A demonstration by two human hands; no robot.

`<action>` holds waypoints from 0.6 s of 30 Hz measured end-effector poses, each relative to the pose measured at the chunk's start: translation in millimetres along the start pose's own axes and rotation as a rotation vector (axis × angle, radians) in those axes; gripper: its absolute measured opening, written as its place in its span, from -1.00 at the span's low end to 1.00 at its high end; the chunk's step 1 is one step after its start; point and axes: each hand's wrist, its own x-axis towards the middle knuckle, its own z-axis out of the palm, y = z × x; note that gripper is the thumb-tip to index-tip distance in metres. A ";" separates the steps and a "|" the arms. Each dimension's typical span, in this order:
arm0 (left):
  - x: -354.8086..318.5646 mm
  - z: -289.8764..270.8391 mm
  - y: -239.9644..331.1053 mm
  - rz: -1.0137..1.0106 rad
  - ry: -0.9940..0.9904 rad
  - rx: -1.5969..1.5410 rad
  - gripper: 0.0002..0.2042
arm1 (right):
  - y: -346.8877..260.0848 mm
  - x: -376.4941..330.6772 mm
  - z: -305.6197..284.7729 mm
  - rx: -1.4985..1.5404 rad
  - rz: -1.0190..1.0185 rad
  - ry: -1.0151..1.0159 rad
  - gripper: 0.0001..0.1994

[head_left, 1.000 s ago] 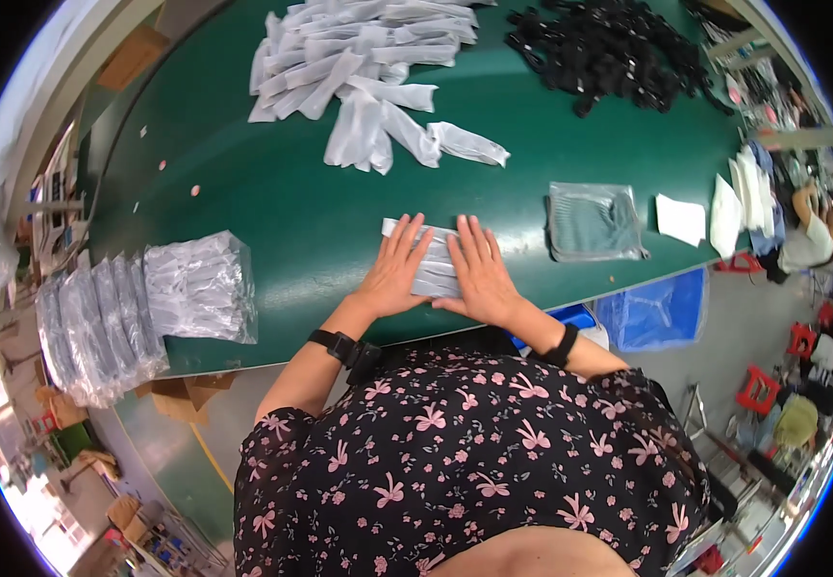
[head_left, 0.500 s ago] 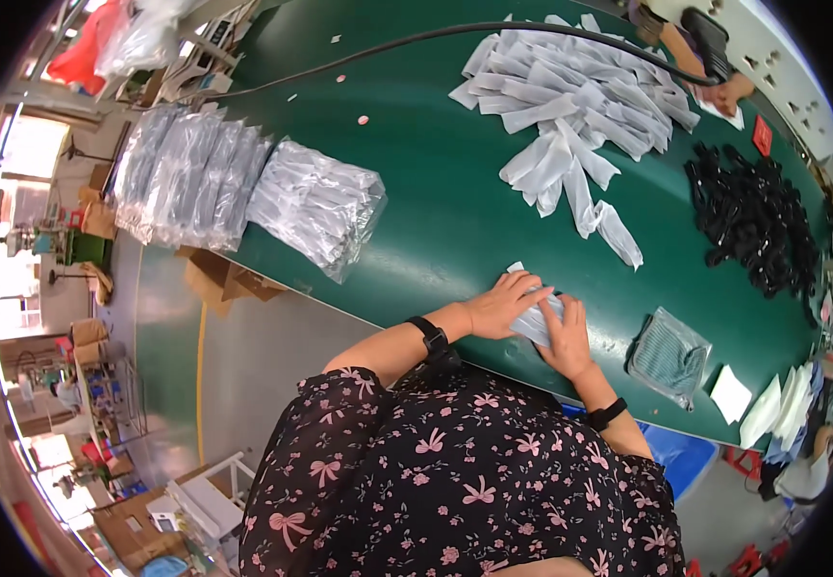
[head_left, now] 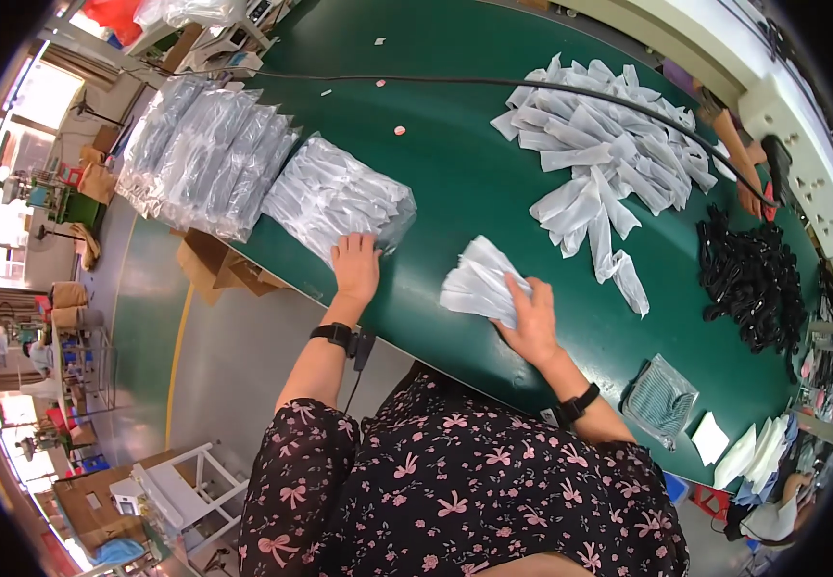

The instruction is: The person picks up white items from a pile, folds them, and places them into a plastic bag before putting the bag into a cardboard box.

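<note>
Left hand (head_left: 356, 266) flat, fingers spread; right hand (head_left: 529, 317) in closed grip

Long green worktable (head_left: 455, 173) running diagonally; grey concrete floor (head_left: 234, 356) with yellow line (head_left: 178, 356); cardboard boxes (head_left: 210, 264) beneath; bright windows (head_left: 41, 91) far left.

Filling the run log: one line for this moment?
left hand: on bagged stack | right hand: holding white packets | green table

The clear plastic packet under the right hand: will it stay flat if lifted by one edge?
Probably not: the clear plastic packet looks thin and creased under the right hand, so it would likely droop. It seems light, and its glossy film may slide on the green table.
</note>
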 end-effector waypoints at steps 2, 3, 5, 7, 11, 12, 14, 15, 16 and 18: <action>4.3 4.2 -12.5 0.008 0.030 -0.100 -0.75 | -12.8 24.2 16.2 -0.019 -0.076 -0.045 -0.20; 6.3 2.3 -16.1 0.019 0.056 -0.190 -0.82 | -19.1 35.5 24.5 -0.028 -0.109 -0.068 -0.20; 12.0 -6.0 -21.3 0.031 0.080 -0.287 -0.88 | -31.9 58.2 42.8 -0.019 -0.147 -0.086 -0.22; 17.7 -21.5 -22.3 0.129 0.136 -0.365 -0.90 | -47.3 81.9 62.7 0.027 -0.232 -0.121 -0.25; 26.1 -40.7 -27.9 0.228 0.145 -0.477 -0.88 | -82.8 134.5 103.7 0.153 -0.290 -0.153 -0.20; 27.4 -41.9 -31.3 0.249 0.138 -0.507 -0.87 | -92.3 146.6 117.2 0.124 -0.275 -0.101 -0.21; 26.4 -38.5 -31.6 0.253 0.112 -0.537 -0.87 | -105.0 168.3 141.4 0.057 -0.234 0.007 -0.24; 26.8 -34.9 -27.9 0.264 0.090 -0.582 -0.86 | -103.9 179.6 155.1 0.047 -0.223 0.009 -0.24; 28.9 -31.2 -24.8 0.275 0.068 -0.628 -0.86 | -101.1 192.0 170.1 -0.019 -0.146 0.034 -0.23; 30.0 -27.1 -26.8 0.241 0.046 -0.637 -0.86 | -106.1 206.8 196.5 -0.119 -0.008 0.070 -0.19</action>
